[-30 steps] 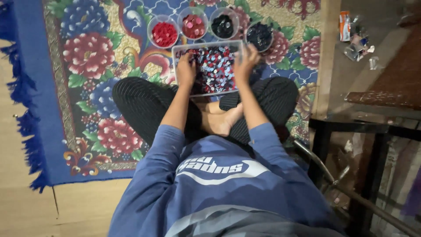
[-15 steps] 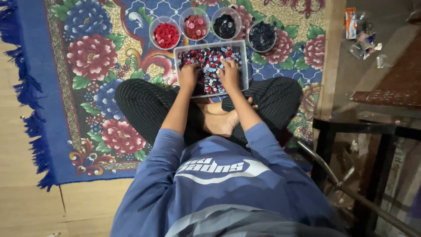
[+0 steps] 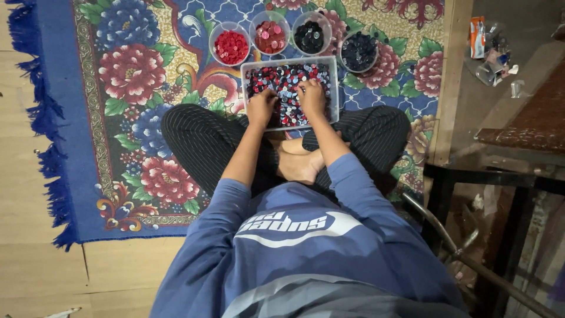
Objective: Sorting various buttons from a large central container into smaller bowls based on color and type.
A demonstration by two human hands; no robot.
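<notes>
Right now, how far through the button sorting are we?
Partly done. Four round clear bowls already hold sorted pieces: red, pink and red, black, dark blue. In hand: left hand and right hand both pick in the rectangular clear plastic tray. Left: the tray is full of mixed red, blue, black and pale pieces, so most sorting remains.

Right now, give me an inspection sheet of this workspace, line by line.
Surface: flowered rug on a wooden floor.
Job's things: clear tray of mixed red, blue and dark buttons; four round tubs behind it, the leftmost red tub.
Clutter: small wrappers on the glass table.
Grippers: left hand and right hand both rest in the tray's buttons; grip unclear.
Cables: nothing seen.
Surroundings: black-framed glass table at right.
</notes>
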